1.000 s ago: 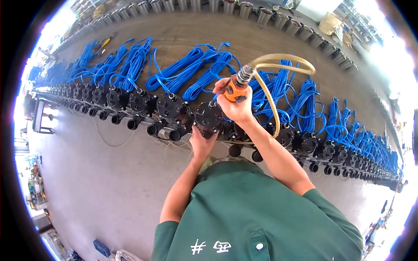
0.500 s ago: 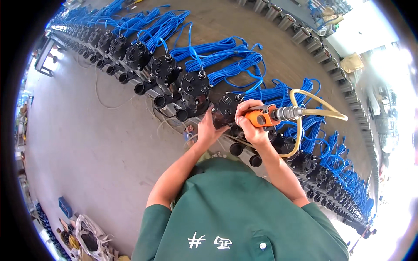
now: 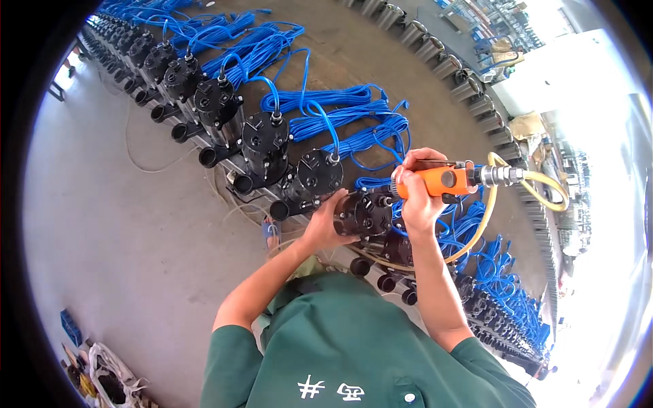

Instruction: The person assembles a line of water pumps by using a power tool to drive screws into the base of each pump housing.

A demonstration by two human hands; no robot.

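Two hands are at work on one black pump (image 3: 364, 214) near the middle of the view, a squat round body with bolt heads on its top cover. The right hand (image 3: 416, 194) is wrapped tightly around an orange pneumatic driver (image 3: 435, 182), whose nose points toward 9 o'clock and sits at the pump's upper right edge; whether the bit is seated on a bolt cannot be made out. The left hand (image 3: 326, 224) is pressed flat against the pump's 9 o'clock side, fingers curled lightly on the housing to brace it. From the tool's rear, at 3 o'clock, a metal coupling leads into a yellow air hose (image 3: 486, 217) that loops down and back beneath the forearm.

Outward from there, a long row of like pumps (image 3: 262, 146) runs from 11 o'clock toward 5 o'clock, each with a blue cable (image 3: 333, 119) coiled on the far side at 12 o'clock. As a judgement, the work is somewhere mid-row: units stand on both sides of the one in hand, but nothing visible separates fastened covers from those still to do. Grey concrete floor (image 3: 122, 238) spreads to 9 o'clock, with a bag of odds and ends (image 3: 112, 381) at 7 o'clock.
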